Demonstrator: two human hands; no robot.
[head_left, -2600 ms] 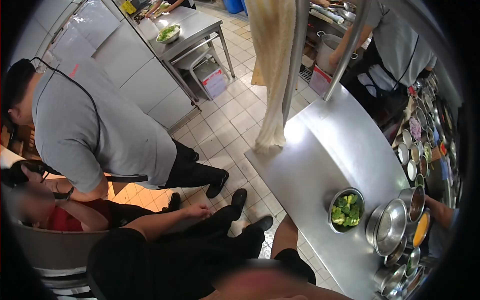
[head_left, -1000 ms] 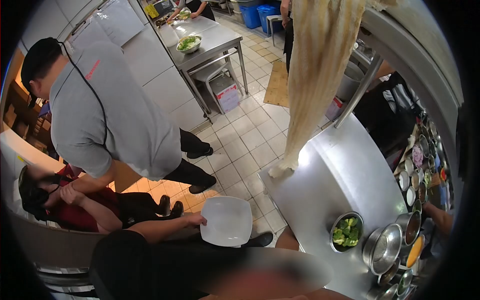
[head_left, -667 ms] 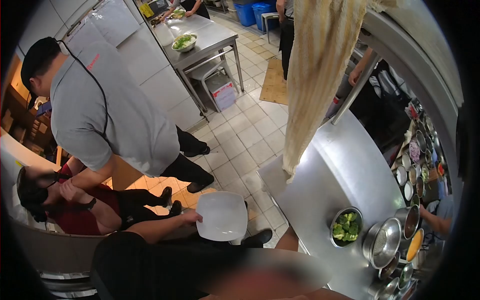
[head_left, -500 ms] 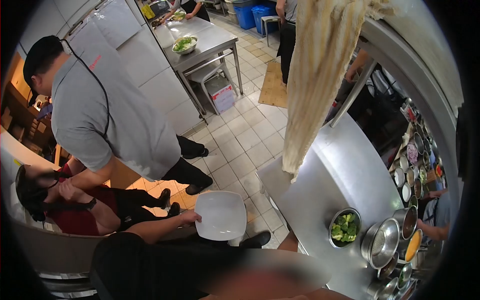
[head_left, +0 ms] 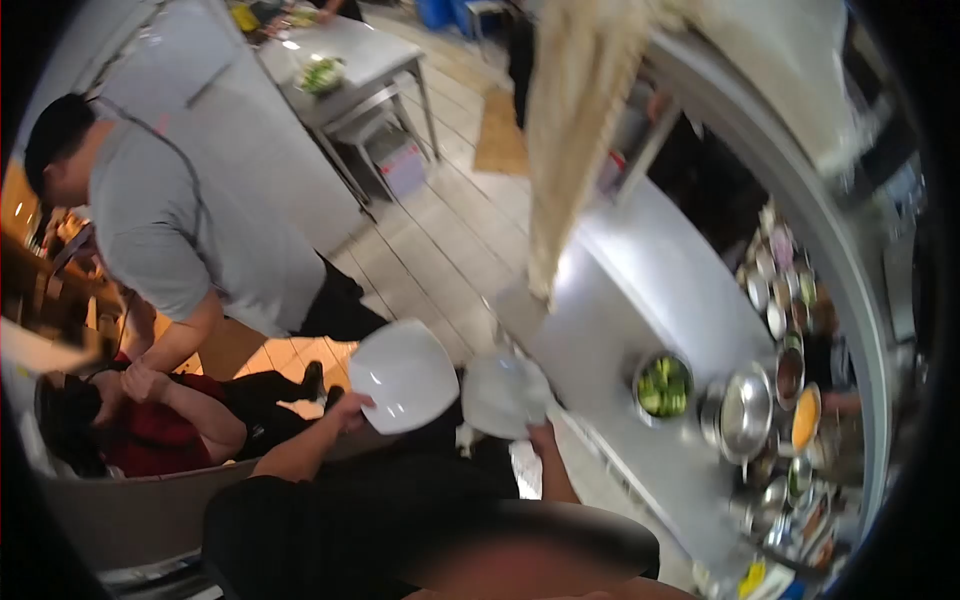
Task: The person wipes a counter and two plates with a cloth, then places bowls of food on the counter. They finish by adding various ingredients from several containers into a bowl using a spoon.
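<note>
My left hand [head_left: 352,411] grips the near-left edge of a white square plate [head_left: 403,375], fingers closed on its rim. Close beside it on the right is a second white plate [head_left: 495,395], blurred and greyer, its exact shape hard to read. My right hand [head_left: 541,438] is closed on this second plate's lower right edge. Both plates are held up in front of my body, above the floor, and nothing shows on them. A metal bowl of cut green vegetables [head_left: 663,386] sits on the steel counter [head_left: 590,350] to the right of my right hand.
Metal bowls [head_left: 745,410] and a pan of orange contents [head_left: 805,420] crowd the counter's right end. A striped cloth [head_left: 580,130] hangs above it. At left stand a person in grey [head_left: 180,220] and one in red [head_left: 160,420]. A steel table [head_left: 370,50] with a salad bowl is behind.
The view has shifted. My right hand, hidden by the counter edge before, is now in front of me with a second plate. My left hand still holds the square plate, now more tilted.
</note>
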